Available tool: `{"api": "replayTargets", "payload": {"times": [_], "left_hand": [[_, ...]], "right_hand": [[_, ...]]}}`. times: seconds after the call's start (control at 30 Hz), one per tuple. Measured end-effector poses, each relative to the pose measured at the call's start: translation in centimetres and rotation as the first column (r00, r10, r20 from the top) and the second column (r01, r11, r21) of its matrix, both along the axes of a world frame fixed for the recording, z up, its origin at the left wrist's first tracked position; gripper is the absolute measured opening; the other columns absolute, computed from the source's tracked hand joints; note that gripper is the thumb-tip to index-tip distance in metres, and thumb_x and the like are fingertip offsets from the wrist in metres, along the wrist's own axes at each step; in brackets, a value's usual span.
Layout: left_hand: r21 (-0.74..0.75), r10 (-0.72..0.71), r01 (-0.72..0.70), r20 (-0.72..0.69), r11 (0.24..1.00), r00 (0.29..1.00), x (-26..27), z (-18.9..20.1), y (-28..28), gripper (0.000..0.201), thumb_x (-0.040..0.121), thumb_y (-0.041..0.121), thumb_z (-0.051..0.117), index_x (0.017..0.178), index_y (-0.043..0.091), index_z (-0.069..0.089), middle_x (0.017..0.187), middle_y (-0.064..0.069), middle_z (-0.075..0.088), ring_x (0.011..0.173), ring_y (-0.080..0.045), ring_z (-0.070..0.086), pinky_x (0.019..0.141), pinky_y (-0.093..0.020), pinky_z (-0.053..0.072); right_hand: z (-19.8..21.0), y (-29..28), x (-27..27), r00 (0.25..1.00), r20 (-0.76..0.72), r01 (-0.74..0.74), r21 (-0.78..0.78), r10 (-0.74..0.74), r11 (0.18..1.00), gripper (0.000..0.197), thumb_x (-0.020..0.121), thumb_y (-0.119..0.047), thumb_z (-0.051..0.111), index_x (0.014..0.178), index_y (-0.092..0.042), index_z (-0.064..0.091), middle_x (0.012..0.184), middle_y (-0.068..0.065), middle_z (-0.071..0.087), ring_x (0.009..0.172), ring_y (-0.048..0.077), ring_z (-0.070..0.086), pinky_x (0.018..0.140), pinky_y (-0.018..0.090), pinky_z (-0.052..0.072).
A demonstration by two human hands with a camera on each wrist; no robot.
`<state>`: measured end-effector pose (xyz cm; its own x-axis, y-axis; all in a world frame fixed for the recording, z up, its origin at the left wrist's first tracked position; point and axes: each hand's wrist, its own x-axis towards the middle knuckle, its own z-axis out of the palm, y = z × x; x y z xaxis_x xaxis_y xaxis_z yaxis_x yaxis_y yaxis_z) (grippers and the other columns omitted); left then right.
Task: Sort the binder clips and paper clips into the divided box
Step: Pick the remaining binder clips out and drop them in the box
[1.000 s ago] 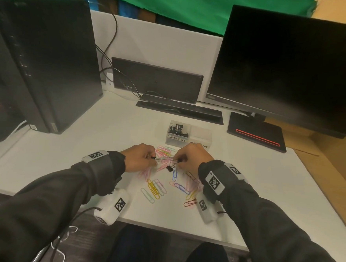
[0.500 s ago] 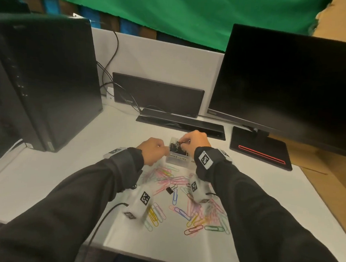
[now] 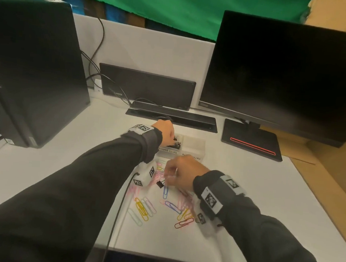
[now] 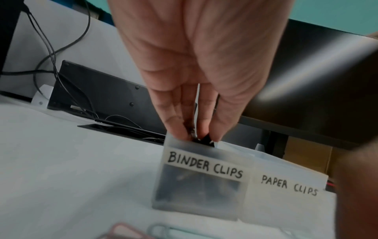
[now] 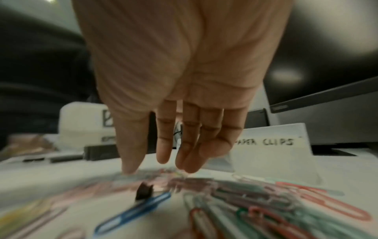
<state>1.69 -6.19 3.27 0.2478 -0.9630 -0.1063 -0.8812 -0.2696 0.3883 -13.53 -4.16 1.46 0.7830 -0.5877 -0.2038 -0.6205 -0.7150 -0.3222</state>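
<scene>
While pinching binder clip (image 4: 206, 139) in left hand (image 4: 196, 67) over divided box (image 4: 204, 190), release low; right hand (image 5: 180, 84), fingers loose, above paper clips (image 5: 235, 194)

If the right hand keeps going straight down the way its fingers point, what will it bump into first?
Most likely the paper clips heaped on the desk right under the right hand; the black binder clip lies just nearer, though depth is blurry.

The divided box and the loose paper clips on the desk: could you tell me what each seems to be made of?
Divided box: probably frosted translucent plastic, matte; dark binder clips show blurrily through its wall. Paper clips: likely wire with a coloured coating; thin bent loops in yellow, blue, pink and red with a slight sheen.
</scene>
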Motion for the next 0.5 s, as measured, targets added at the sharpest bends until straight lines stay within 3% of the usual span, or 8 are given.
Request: {"api": "replayTargets", "payload": {"times": [0.1, 0.27, 0.33, 0.43, 0.5], "left_hand": [[-0.029, 0.009, -0.009, 0.007, 1.0, 1.0, 0.5, 0.0, 0.3, 0.013, 0.084, 0.015, 0.06, 0.083, 0.011, 0.072, 0.098, -0.011, 0.072, 0.089, -0.029, 0.068, 0.081, -0.036, 0.057], [-0.065, 0.009, -0.009, -0.003, 0.998, 1.0, 1.4, -0.3, 0.6, 0.014, 0.085, 0.011, 0.062, 0.088, 0.007, 0.076, 0.093, -0.009, 0.073, 0.087, -0.028, 0.069, 0.082, -0.035, 0.058], [-0.079, 0.019, -0.022, -0.033, 0.997, 0.999, 1.7, -0.5, 0.5, 0.015, 0.082, 0.012, 0.069, 0.097, 0.012, 0.073, 0.098, -0.006, 0.073, 0.09, -0.025, 0.068, 0.086, -0.034, 0.056], [-0.116, 0.02, -0.035, -0.13, 0.993, 0.991, 1.8, -1.0, 0.4, 0.037, 0.079, 0.015, 0.075, 0.112, 0.018, 0.059, 0.103, -0.006, 0.073, 0.086, -0.021, 0.066, 0.086, -0.03, 0.05], [-0.12, 0.012, -0.033, -0.17, 0.992, 0.985, 1.8, -1.2, 0.5, 0.048, 0.078, 0.017, 0.076, 0.122, 0.019, 0.056, 0.104, -0.005, 0.074, 0.09, -0.02, 0.067, 0.089, -0.032, 0.05]], "right_hand": [[-1.2, 1.7, 1.5, 0.992, -0.098, -0.08, -0.036, 0.077, 0.996, 0.029, 0.08, -0.031, 0.071, 0.107, -0.021, 0.066, 0.111, 0.002, 0.061, 0.097, 0.024, 0.06, 0.079, 0.03, 0.048], [-1.6, 1.9, 3.0, 0.993, -0.091, -0.084, -0.036, 0.08, 0.996, 0.019, 0.082, -0.017, 0.069, 0.101, -0.014, 0.069, 0.107, 0.01, 0.065, 0.092, 0.03, 0.063, 0.075, 0.03, 0.05], [-1.7, 2.1, 3.3, 0.993, -0.09, -0.077, -0.032, 0.074, 0.997, 0.022, 0.084, -0.011, 0.064, 0.105, -0.014, 0.069, 0.11, 0.013, 0.064, 0.095, 0.032, 0.063, 0.077, 0.029, 0.049], [-1.8, 2.3, 3.1, 0.996, -0.072, -0.059, -0.032, 0.057, 0.998, 0.039, 0.086, -0.008, 0.058, 0.124, -0.018, 0.061, 0.115, 0.015, 0.062, 0.102, 0.034, 0.061, 0.088, 0.035, 0.051], [-1.5, 2.2, 2.7, 0.999, -0.027, -0.033, -0.009, 0.033, 0.999, 0.044, 0.085, -0.01, 0.059, 0.128, -0.022, 0.058, 0.115, 0.014, 0.063, 0.101, 0.033, 0.062, 0.09, 0.036, 0.053]]}}
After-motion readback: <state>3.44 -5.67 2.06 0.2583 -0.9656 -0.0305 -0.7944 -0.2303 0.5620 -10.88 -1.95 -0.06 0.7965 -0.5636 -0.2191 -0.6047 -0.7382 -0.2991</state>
